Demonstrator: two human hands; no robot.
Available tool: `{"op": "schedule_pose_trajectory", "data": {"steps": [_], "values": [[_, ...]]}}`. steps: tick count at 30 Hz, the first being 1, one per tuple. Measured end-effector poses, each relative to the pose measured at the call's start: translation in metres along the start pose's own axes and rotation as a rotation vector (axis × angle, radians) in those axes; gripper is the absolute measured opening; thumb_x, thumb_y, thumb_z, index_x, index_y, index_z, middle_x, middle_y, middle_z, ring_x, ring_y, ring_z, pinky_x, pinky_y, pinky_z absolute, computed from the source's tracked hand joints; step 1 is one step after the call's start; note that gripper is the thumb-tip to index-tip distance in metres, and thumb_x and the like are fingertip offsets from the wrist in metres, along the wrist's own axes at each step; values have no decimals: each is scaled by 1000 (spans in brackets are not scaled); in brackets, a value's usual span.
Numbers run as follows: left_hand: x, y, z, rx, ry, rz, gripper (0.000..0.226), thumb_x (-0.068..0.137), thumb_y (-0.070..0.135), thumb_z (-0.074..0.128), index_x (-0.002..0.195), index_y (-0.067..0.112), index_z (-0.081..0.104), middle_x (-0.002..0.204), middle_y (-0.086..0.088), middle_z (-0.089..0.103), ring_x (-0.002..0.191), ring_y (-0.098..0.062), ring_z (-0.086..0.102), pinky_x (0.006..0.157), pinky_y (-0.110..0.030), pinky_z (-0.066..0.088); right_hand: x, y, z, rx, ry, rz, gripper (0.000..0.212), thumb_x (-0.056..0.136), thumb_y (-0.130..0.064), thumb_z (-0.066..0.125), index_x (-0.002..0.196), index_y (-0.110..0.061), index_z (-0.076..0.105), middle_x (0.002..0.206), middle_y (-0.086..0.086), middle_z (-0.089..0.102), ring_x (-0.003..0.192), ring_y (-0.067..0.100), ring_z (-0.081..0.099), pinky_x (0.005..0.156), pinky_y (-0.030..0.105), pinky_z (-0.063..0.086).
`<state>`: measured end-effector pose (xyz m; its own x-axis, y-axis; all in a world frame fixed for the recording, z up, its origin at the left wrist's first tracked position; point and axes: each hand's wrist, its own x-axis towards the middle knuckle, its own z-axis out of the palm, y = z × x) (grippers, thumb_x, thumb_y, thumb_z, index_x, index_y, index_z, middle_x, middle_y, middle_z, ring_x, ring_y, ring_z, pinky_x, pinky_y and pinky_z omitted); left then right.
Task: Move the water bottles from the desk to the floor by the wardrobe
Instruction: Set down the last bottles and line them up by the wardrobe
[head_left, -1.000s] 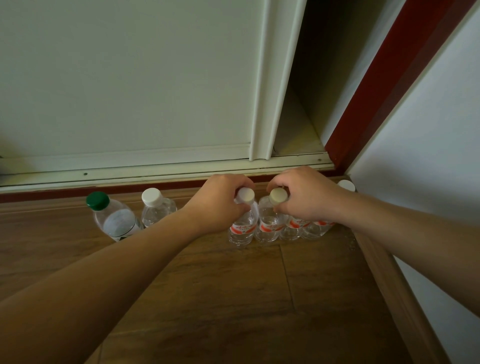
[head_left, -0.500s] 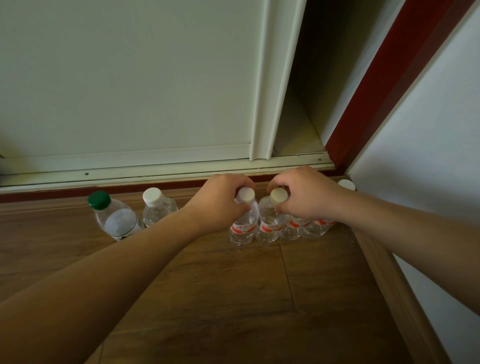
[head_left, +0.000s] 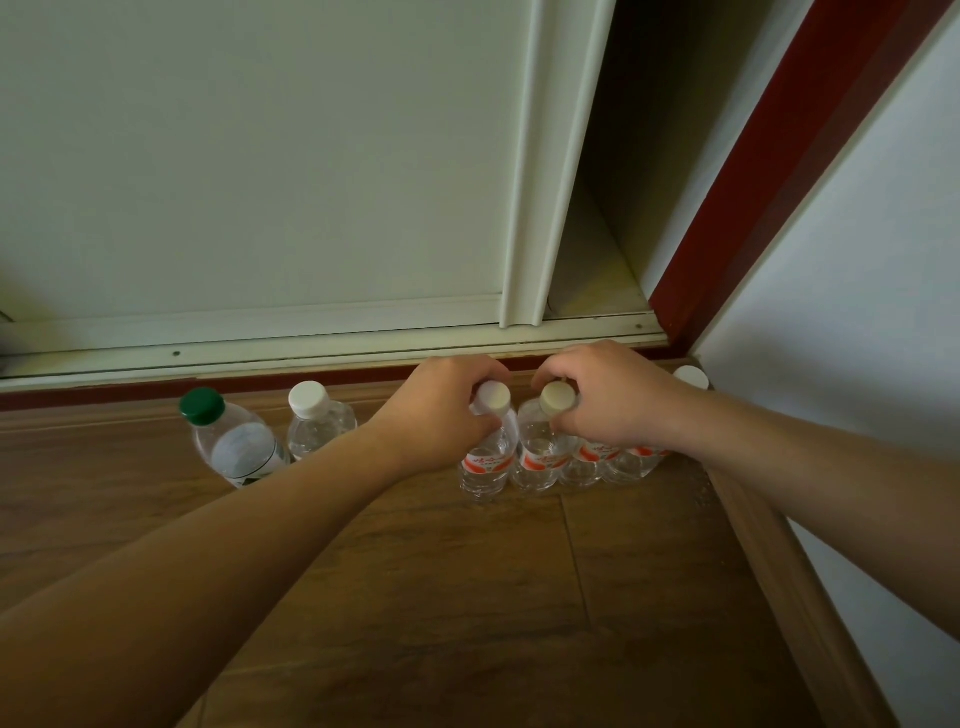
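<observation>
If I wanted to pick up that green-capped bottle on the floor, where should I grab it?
Probably the neck just under the cap, coming from above: the green-capped bottle stands upright, the white-capped bottle stands close on its right and the wardrobe is close behind.

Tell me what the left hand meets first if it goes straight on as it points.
Probably the clear plastic bottle with the beige cap gripped by the right hand, close beside the left hand; depth is unclear.

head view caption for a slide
Left hand grips one red-labelled bottle, right hand its neighbour, both standing on the floor by the wardrobe.
</observation>
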<state>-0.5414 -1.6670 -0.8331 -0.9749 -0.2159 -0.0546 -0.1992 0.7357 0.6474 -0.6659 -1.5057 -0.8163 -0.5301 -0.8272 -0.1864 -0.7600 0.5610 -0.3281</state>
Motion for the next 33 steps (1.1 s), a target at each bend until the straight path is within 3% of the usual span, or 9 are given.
{"op": "schedule_pose_trajectory", "data": {"steps": [4, 9, 15, 19, 22, 28, 33], "values": [[-1, 3, -1, -3, 4, 4, 46, 84, 17, 74, 126, 27, 60, 112, 12, 64, 98, -2, 57, 84, -19, 47, -1, -3, -3, -5, -5, 0, 45, 78, -28, 75, 121, -28, 64, 114, -11, 66, 100, 9, 59, 83, 32, 52], [-4, 4, -10, 1, 6, -4, 51, 82, 19, 75, 130, 26, 57, 117, 11, 63, 104, -3, 57, 91, -24, 49, 0, -9, -10, 10, 7, -15, 44, 79, -28, 73, 122, -28, 63, 100, -17, 58, 85, 0, 52, 66, 19, 40], [-19, -2, -33, 22, 37, -25, 57, 82, 25, 78, 133, 26, 54, 122, 11, 61, 110, -5, 55, 95, -27, 49, 4, -34, -19, 44, 25, -69, 45, 79, -34, 75, 122, -27, 63, 107, -13, 63, 95, 6, 57, 83, 29, 52], [-35, -11, -54, 72, 57, -54, 58, 83, 27, 76, 135, 29, 52, 126, 11, 59, 113, -5, 55, 95, -24, 48, 11, -57, -22, 23, 23, -104, 51, 82, -35, 74, 130, -29, 58, 119, -13, 60, 99, 5, 55, 77, 20, 45], [-50, -19, -79, 131, 75, -70, 59, 84, 27, 75, 137, 30, 50, 128, 13, 58, 113, -3, 53, 98, -26, 47, 19, -80, -25, 42, 19, -136, 57, 82, -34, 75, 134, -30, 54, 126, -13, 59, 105, 5, 56, 85, 23, 47], [-77, -43, -126, 191, 121, -108, 58, 84, 26, 75, 136, 32, 51, 126, 14, 58, 106, 0, 53, 86, -18, 46, 46, -131, -19, 31, 16, -234, 55, 82, -36, 76, 132, -29, 55, 124, -12, 60, 104, 7, 56, 89, 27, 48], [-100, -61, -161, 213, 82, -155, 53, 85, 30, 73, 133, 31, 53, 124, 12, 60, 106, -3, 56, 90, -25, 52, 72, -170, -3, 62, -9, -297, 55, 82, -37, 75, 133, -29, 55, 126, -11, 59, 101, 5, 55, 83, 23, 45]]}}
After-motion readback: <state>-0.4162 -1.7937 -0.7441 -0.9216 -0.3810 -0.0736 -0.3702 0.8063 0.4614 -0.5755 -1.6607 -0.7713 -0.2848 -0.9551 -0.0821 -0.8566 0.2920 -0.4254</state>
